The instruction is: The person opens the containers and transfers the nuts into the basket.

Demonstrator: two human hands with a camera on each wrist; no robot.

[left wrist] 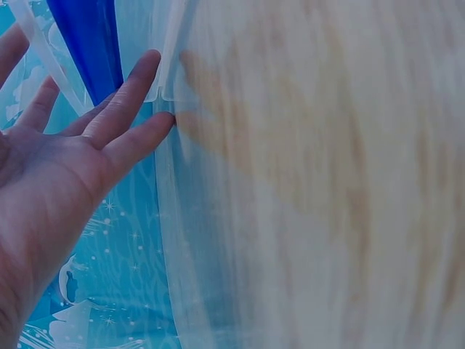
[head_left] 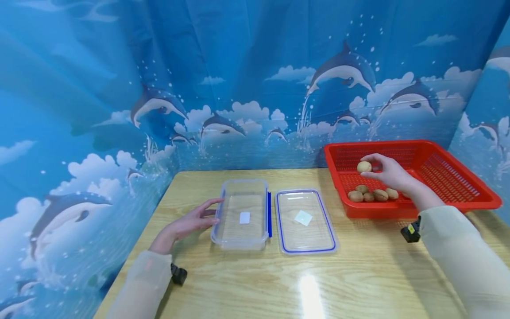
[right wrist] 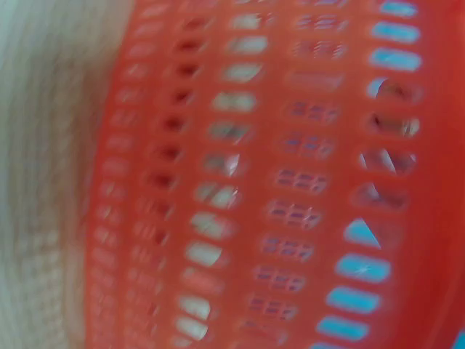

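Observation:
My right hand (head_left: 388, 172) pinches a round, pale tan walnut (head_left: 364, 167) between thumb and fingers, held over the red basket (head_left: 398, 212). Below it, several brown walnuts (head_left: 380, 195) lie at the basket's near left. My left hand (head_left: 194, 221) has its fingers at the left rim of a clear plastic container (head_left: 235, 235) with a blue latch flap on its right side. In the left wrist view those fingers (left wrist: 134, 94) are spread and fairly straight beside the container's edge. The right wrist view shows only the slotted basket wall (right wrist: 276, 174) and a blurred sleeve.
A clear lid (head_left: 308, 237) with a blue seal lies flat just right of the container. All stand on a light wooden table (head_left: 255, 283). A blue dolphin-print curtain (head_left: 239, 88) hangs behind and along both sides.

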